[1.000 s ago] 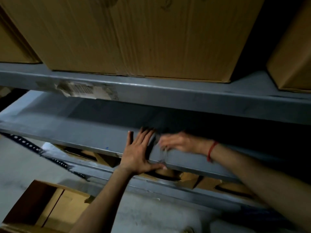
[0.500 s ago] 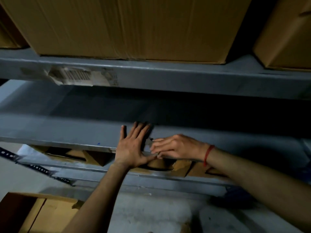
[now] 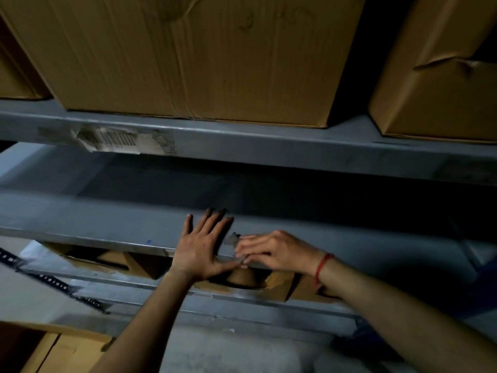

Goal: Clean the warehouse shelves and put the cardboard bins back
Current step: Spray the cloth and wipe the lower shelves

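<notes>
In the head view, the left hand (image 3: 200, 251) lay flat on the front of the grey middle shelf (image 3: 107, 224), fingers straight and spread, holding nothing. The right hand (image 3: 274, 251), a red thread (image 3: 321, 266) on its wrist, sat just beside it at the shelf's lip. Its fingers were curled, with the tips close to the left thumb. Whether they pinched anything could not be told. A pale scrap (image 3: 232, 238) stuck to the shelf between the two hands.

Under that shelf stood a row of open cardboard bins (image 3: 113, 261), their insides too dark to read. On the upper shelf (image 3: 269, 146) sat a large closed box (image 3: 193, 57), and to its right a dented box (image 3: 435, 76). A torn barcode label (image 3: 118, 140) clung to that shelf's front. Another open carton (image 3: 53, 348) sat on the floor at lower left.
</notes>
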Demonstrator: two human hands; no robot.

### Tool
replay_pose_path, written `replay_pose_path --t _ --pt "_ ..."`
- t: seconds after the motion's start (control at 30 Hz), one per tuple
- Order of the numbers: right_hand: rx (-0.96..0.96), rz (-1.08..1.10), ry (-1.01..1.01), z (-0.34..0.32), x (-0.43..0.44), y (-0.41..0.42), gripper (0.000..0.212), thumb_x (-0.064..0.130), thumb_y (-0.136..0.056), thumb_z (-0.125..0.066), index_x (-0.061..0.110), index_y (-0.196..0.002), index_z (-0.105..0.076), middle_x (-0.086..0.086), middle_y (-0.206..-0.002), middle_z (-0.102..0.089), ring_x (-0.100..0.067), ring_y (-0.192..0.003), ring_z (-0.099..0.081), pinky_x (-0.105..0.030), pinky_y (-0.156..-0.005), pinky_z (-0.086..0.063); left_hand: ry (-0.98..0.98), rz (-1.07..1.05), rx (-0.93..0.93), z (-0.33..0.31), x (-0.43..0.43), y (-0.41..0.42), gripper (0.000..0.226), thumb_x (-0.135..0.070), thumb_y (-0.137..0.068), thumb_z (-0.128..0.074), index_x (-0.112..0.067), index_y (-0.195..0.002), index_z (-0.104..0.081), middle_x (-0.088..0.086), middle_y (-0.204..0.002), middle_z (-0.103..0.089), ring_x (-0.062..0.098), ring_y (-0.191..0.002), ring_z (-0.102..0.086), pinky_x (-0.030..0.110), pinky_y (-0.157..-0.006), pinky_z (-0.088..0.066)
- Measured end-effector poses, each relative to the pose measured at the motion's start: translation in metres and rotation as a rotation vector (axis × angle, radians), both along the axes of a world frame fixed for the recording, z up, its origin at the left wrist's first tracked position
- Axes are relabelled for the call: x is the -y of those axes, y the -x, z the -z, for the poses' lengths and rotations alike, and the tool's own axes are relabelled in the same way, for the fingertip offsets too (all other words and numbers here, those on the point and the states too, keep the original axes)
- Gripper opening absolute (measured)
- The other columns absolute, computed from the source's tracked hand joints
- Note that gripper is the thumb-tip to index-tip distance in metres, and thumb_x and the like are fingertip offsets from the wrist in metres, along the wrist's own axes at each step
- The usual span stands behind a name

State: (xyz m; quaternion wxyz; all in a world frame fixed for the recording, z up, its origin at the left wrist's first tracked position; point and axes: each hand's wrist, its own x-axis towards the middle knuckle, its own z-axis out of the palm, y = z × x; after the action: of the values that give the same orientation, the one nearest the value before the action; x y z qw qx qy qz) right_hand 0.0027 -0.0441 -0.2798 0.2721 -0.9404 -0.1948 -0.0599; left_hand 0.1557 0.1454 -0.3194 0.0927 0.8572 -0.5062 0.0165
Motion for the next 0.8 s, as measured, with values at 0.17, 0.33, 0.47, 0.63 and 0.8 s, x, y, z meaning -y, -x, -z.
replay_pose_path --t 0.17,0.33,0.47,0.63,0.8 --pt "-0.144 0.675 -0.076 0.006 0.122 -0.028 0.022 0.0 -0.097 -0.055 -0.009 -0.111 -0.069 -0.021 -0.128 -0.063 -0.03 -0.125 -0.055 -0.021 -0.105 -0.028 -0.041 -0.026 -0.093 -0.012 0.002 0.001 0.118 -0.102 -0.062 -0.038 -0.036 -0.157 -0.02 -0.013 -0.166 -0.008 0.012 -0.154 0.004 0.052 -0.124 0.004" --pt "0.061 0.635 0.043 0.016 0.055 -0.003 0.019 0.01 -0.095 -0.058 0.004 -0.103 -0.074 -0.017 -0.111 -0.07 -0.032 -0.104 -0.066 -0.038 -0.092 -0.049 -0.263 -0.113 -0.214 -0.034 0.015 0.001 0.126 -0.096 -0.054 -0.056 -0.038 -0.157 -0.014 -0.012 -0.167 -0.003 0.017 -0.154 0.001 0.054 -0.123 0.0" --pt "0.037 -0.06 -0.047 0.007 0.023 0.04 0.019 0.018 -0.095 -0.064 0.013 -0.109 -0.076 0.003 -0.119 -0.071 -0.01 -0.12 -0.06 -0.02 -0.108 -0.041 -0.431 -0.214 -0.208 -0.061 0.033 0.019 0.128 -0.075 -0.061 -0.077 -0.028 -0.159 -0.009 -0.004 -0.168 -0.005 0.021 -0.154 -0.006 0.056 -0.123 -0.008" --pt "-0.188 0.343 -0.031 0.011 0.138 0.004 0.026 -0.005 -0.099 -0.047 -0.011 -0.12 -0.063 -0.024 -0.134 -0.057 -0.031 -0.129 -0.053 -0.009 -0.102 -0.03 -0.578 -0.282 -0.151 -0.076 0.065 0.062 0.133 -0.064 -0.067 -0.08 -0.016 -0.159 0.004 0.005 -0.168 0.006 0.027 -0.154 0.006 0.07 -0.115 0.006" --pt "-0.201 0.716 -0.004 0.031 0.154 0.007 0.029 0.004 -0.1 -0.047 -0.003 -0.124 -0.063 -0.02 -0.134 -0.058 -0.032 -0.127 -0.054 -0.021 -0.101 -0.033 -0.25 -0.234 -0.345 -0.047 0.088 0.109 0.141 -0.08 -0.061 -0.073 -0.027 -0.157 0.017 -0.006 -0.165 0.019 0.022 -0.149 0.025 0.06 -0.113 0.02"
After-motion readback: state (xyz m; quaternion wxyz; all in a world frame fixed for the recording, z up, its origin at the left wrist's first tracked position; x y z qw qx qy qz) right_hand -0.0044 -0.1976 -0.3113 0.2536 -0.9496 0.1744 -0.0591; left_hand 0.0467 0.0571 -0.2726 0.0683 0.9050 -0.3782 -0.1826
